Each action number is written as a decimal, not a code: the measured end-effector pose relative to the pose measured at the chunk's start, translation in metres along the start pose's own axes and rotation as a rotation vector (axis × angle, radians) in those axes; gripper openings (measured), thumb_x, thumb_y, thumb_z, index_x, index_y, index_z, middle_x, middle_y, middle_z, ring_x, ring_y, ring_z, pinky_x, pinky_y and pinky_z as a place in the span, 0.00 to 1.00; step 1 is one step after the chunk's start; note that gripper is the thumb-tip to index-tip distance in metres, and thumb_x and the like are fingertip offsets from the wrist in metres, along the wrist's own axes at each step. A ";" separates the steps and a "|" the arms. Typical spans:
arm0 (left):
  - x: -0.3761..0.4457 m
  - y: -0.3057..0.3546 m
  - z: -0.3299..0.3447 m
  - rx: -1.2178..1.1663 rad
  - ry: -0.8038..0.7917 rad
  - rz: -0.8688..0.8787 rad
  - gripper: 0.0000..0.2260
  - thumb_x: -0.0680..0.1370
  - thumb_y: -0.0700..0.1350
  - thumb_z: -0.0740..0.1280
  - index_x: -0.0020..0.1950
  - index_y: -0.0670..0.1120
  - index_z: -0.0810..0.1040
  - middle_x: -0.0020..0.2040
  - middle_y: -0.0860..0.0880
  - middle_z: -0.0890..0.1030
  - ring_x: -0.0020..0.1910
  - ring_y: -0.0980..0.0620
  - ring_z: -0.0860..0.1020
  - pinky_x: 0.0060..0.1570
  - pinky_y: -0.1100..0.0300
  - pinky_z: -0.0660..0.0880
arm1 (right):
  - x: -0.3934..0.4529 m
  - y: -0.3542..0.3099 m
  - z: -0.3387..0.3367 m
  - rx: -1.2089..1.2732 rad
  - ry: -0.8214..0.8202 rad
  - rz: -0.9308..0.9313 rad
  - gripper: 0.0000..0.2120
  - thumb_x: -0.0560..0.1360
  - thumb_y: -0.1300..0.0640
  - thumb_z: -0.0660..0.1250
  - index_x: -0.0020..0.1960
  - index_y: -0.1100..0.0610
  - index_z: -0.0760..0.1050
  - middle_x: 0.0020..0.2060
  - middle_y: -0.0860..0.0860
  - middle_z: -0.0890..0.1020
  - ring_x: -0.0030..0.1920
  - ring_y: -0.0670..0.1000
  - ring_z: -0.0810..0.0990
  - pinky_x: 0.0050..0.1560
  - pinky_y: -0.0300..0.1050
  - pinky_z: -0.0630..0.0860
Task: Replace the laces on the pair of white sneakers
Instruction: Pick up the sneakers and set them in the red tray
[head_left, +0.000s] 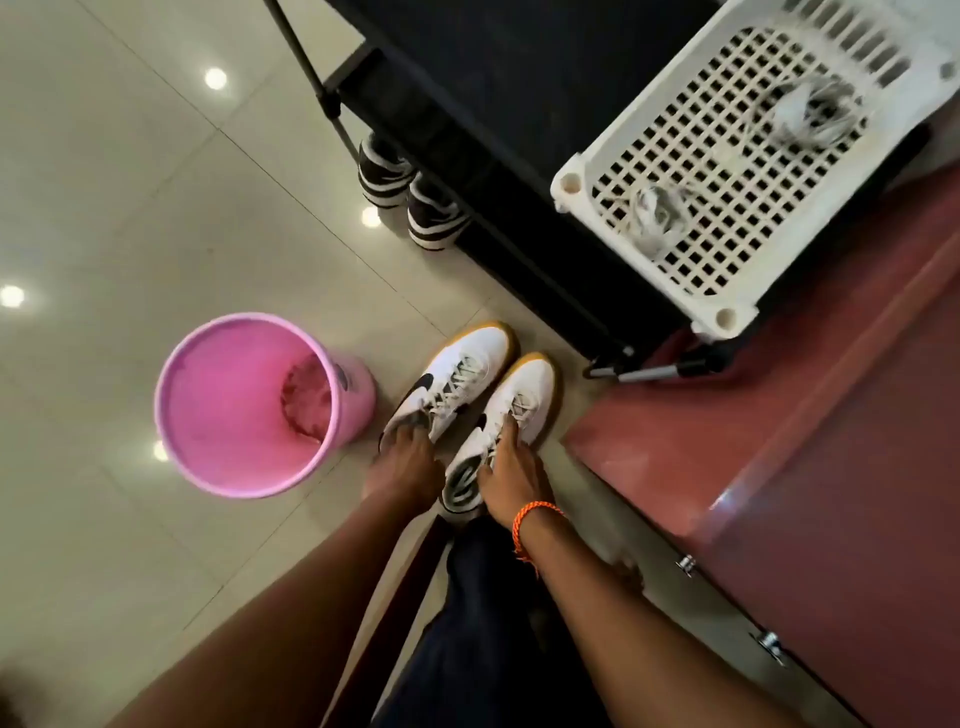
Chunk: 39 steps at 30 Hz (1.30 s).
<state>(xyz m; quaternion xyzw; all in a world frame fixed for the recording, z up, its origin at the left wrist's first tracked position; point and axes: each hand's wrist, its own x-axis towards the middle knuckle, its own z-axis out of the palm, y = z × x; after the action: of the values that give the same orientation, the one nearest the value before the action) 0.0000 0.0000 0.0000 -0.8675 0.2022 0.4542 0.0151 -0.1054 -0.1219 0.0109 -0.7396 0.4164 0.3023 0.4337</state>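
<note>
Hands (457, 467) on sneakers (483, 395)

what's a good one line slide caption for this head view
Both hands, left and right, grasp the laced white sneakers on the tiled floor beside a pink bin.

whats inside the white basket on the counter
Two loose bundles of whitish laces lie on the white basket's perforated floor: one near its front corner, another farther back. The far end is cut off by the frame.
</note>
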 end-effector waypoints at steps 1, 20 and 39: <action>0.009 -0.003 0.009 0.064 0.004 -0.021 0.34 0.84 0.55 0.64 0.86 0.43 0.58 0.85 0.41 0.61 0.83 0.39 0.60 0.79 0.47 0.64 | 0.009 0.006 0.007 -0.019 -0.028 0.033 0.43 0.82 0.57 0.64 0.86 0.49 0.40 0.75 0.63 0.71 0.68 0.67 0.76 0.66 0.58 0.76; 0.032 0.036 0.011 -0.003 0.189 -0.029 0.24 0.73 0.65 0.71 0.55 0.47 0.81 0.55 0.45 0.85 0.53 0.41 0.84 0.43 0.56 0.72 | 0.048 0.009 -0.007 -0.123 -0.169 0.009 0.48 0.82 0.51 0.64 0.85 0.51 0.30 0.81 0.64 0.59 0.77 0.65 0.68 0.76 0.56 0.67; -0.176 0.117 -0.163 -0.437 0.652 -0.217 0.17 0.80 0.55 0.66 0.58 0.44 0.82 0.55 0.43 0.85 0.56 0.39 0.83 0.47 0.52 0.73 | -0.132 -0.122 -0.177 -0.452 0.226 -0.503 0.32 0.81 0.62 0.65 0.81 0.40 0.66 0.70 0.58 0.76 0.68 0.64 0.78 0.67 0.55 0.75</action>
<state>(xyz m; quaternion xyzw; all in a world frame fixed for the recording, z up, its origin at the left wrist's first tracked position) -0.0038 -0.0820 0.2542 -0.9651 0.0023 0.1835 -0.1869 -0.0454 -0.1992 0.2431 -0.9251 0.1893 0.1866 0.2710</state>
